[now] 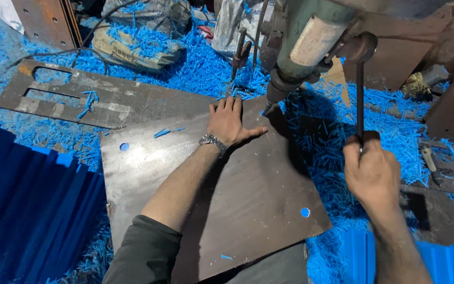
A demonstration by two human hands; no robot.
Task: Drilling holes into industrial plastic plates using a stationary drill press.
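At the far left lies a stack of blue corrugated sheets, ribbed and matte, with a second patch of the same blue ribbing at the lower right corner. Above the stack, one flat rusty steel plate with slot cut-outs rests among a thick litter of blue plastic shavings, thin and curly, which cover nearly the whole floor. In the middle sits one large square steel plate, dull brown-grey and smooth, with two round holes visible through it: one near its left corner, one near its lower right corner. The left hand lies flat on the far edge of this plate, fingers spread wide and palm pressed down, holding nothing; a metal wristwatch circles the wrist and a dark sleeve covers the upper forearm. Just right of the fingertips, the green drill press head hangs over the plate, its bit at the plate's far corner. Further right, the right hand is closed in a fist around the lower end of one thin dark feed lever, which runs straight up to the machine's hub. At the upper right lies one wire brush
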